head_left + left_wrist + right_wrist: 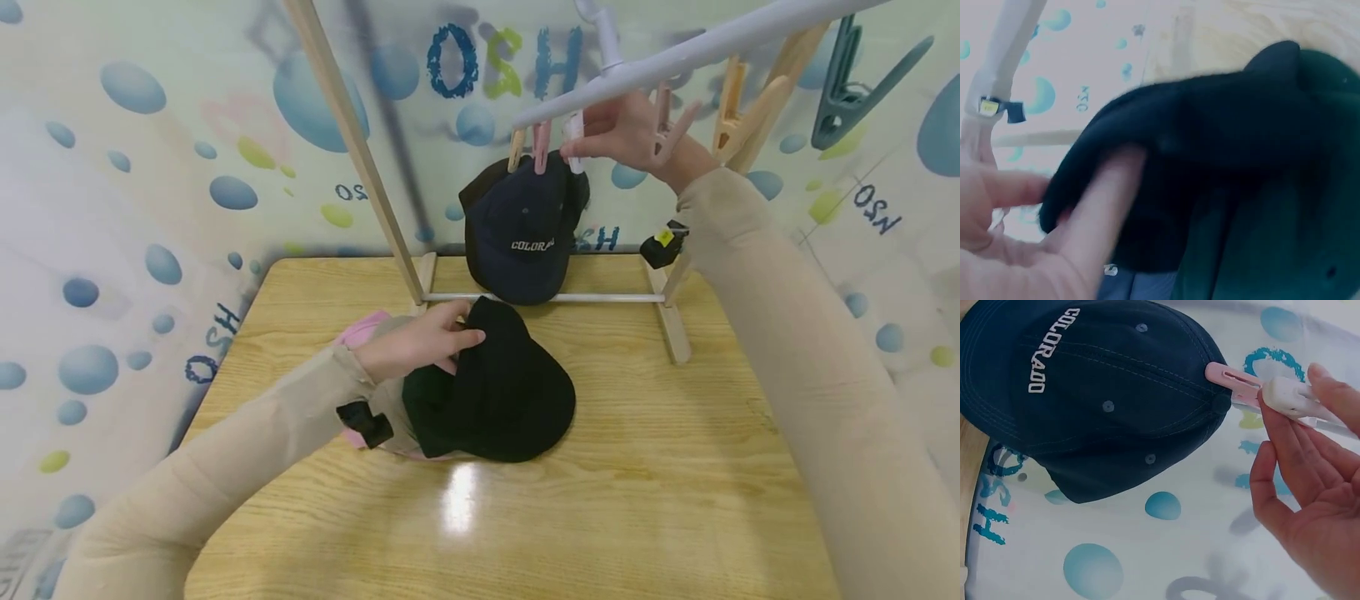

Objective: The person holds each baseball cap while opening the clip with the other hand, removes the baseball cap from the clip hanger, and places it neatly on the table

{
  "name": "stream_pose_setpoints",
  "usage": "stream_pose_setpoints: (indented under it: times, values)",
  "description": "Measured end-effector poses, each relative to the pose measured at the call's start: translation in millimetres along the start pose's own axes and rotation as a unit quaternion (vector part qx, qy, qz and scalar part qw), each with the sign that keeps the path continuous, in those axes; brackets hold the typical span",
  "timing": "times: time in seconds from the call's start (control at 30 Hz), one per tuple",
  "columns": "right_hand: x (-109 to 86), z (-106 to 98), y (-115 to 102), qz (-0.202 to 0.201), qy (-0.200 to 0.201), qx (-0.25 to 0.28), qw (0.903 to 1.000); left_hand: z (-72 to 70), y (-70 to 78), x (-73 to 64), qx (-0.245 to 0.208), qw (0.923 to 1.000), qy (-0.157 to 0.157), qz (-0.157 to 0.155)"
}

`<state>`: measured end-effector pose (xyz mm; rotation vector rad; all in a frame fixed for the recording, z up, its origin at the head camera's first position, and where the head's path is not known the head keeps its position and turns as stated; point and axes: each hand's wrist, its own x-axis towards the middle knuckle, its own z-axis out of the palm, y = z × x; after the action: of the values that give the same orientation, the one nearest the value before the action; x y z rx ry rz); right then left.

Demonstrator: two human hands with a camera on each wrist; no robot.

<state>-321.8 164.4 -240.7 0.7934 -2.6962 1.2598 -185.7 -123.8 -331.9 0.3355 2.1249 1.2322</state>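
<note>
Wooden table [637, 500]: navy cap [517, 212] hanging at 12 o'clock, light cap [397, 406] unhung. Our left hand [416, 342] is gripping the unhung dark cap [517, 392], right hand [626, 133] pinching the white clip [575, 133].

Navy cap [517, 208] with white lettering [1046, 355], white clip [1284, 397], black-and-green cap [517, 392]

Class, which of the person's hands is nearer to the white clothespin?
Right: the right hand pinches the white clothespin; the left hand is lower down, holding a dark cap.
</note>
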Motion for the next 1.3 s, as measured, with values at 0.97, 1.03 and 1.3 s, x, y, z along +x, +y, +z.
stream_pose_setpoints:
  times: [0.97, 1.03, 1.3]
  values:
    - [-2.2, 10, 5, 0.007, 0.021, 0.017, 0.9996, -17.6, -23.3, 10.5, 0.244, 0.9688, -0.004, -0.046]
    - [-2.8, 11, 6, 0.01, 0.019, 0.008, 0.9997, -19.0, -23.0, 10.0, 0.258, 0.9649, -0.023, -0.046]
    - [-3.9, 11, 5, 0.027, 0.015, -0.002, 0.9995, -22.1, -19.5, 14.7, 0.238, 0.971, 0.02, -0.008]
